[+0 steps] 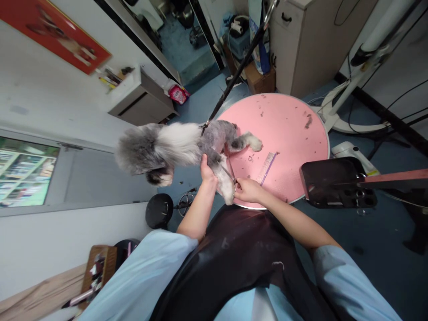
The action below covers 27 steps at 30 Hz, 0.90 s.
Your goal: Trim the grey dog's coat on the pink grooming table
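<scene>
Bright even indoor light, soft shadows. Strong fisheye warp at edges, frame tilted. Mild glare on pink bench (287,120). Corners slightly soft, centre sharp.

Grey-and-white dog on our pink worktop

We see the dog (174,149) coated in grey with a white band across its body and white paws, on a pink round worktop (287,129) flecked with dark fur clippings; a lilac comb (266,167) lies there, our sleeves are pale blue, our apron (234,258) black, the floor blue, the wall poster (56,33) red.
</scene>
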Each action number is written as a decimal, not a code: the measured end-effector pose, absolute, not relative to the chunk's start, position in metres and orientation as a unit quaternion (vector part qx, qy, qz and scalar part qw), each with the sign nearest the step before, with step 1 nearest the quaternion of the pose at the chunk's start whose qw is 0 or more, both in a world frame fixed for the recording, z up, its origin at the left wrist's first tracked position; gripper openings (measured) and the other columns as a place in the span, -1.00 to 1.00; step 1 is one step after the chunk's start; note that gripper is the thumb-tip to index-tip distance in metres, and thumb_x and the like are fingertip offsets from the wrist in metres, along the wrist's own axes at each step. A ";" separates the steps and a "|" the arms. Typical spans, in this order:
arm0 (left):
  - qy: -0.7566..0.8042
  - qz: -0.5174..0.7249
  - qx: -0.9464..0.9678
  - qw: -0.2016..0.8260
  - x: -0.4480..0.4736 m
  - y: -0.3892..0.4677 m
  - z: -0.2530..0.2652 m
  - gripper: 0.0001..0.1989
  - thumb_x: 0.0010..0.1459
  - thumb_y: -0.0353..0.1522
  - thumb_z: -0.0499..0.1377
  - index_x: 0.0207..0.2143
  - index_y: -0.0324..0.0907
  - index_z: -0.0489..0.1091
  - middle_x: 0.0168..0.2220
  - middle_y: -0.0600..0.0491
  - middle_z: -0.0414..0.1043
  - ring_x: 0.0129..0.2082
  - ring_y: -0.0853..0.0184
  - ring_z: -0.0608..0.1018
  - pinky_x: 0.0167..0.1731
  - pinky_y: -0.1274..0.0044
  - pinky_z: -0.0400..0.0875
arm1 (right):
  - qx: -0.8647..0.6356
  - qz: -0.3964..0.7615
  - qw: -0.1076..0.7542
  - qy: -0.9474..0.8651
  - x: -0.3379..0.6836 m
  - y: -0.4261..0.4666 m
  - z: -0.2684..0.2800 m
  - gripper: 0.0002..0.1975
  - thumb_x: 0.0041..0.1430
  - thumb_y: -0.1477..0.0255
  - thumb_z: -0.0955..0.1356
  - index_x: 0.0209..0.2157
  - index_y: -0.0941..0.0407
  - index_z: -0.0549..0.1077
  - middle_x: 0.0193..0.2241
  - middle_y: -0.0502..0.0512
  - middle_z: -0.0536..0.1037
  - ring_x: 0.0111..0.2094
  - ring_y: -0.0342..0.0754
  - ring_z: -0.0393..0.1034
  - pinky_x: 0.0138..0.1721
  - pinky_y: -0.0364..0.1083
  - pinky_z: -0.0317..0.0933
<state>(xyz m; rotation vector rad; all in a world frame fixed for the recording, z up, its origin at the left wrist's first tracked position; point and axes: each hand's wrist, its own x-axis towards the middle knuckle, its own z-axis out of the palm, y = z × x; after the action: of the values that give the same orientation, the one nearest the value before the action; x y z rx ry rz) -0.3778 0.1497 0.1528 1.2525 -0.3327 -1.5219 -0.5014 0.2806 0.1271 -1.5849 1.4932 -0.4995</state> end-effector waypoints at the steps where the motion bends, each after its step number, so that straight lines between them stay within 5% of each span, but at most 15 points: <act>1: -0.134 -0.636 0.534 0.540 -0.377 0.150 0.153 -0.73 0.33 -0.19 0.19 -0.21 -0.23 0.52 -0.32 0.00 0.62 -0.37 0.33 0.63 -0.19 0.51 0.53 | -0.639 -0.190 0.430 0.609 -0.501 0.280 0.130 -0.84 0.26 0.42 0.39 -0.14 0.16 0.52 -0.24 0.23 0.66 -0.22 0.09 0.53 -0.28 -0.09 0.15; 8: -0.138 -0.651 0.530 0.527 -0.371 0.152 0.152 -0.68 0.32 -0.13 0.19 -0.25 -0.22 0.53 -0.36 0.01 0.59 -0.42 0.33 0.59 -0.23 0.50 0.51 | -0.650 -0.177 0.444 0.591 -0.501 0.277 0.136 -0.82 0.22 0.35 0.44 -0.18 0.14 0.52 -0.22 0.21 0.66 -0.21 0.10 0.54 -0.30 -0.10 0.12; 14: -0.140 -0.677 0.505 0.516 -0.367 0.151 0.152 -0.64 0.37 -0.15 0.12 -0.24 -0.24 0.55 -0.29 -0.03 0.62 -0.34 0.33 0.62 -0.15 0.53 0.51 | -0.653 -0.208 0.451 0.572 -0.502 0.277 0.130 -0.93 0.20 0.52 0.37 -0.26 0.13 0.50 -0.35 0.10 0.61 -0.32 -0.01 0.47 -0.32 -0.12 0.07; 27: -0.171 -0.712 0.479 0.485 -0.359 0.149 0.147 -0.57 0.31 -0.04 0.14 -0.21 -0.22 0.56 -0.30 -0.05 0.62 -0.34 0.28 0.62 -0.14 0.45 0.52 | -0.588 -0.328 0.599 0.433 -0.502 0.273 0.109 -0.81 0.00 0.59 0.39 -0.28 0.15 0.44 -0.49 -0.13 0.39 -0.45 -0.17 0.25 -0.40 -0.19 0.09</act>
<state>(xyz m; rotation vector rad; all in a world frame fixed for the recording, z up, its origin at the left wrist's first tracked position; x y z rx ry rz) -0.3592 0.1488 0.1471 1.1655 -0.4173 -1.7329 -0.5022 0.2734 0.1086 -1.3639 1.0037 -0.7612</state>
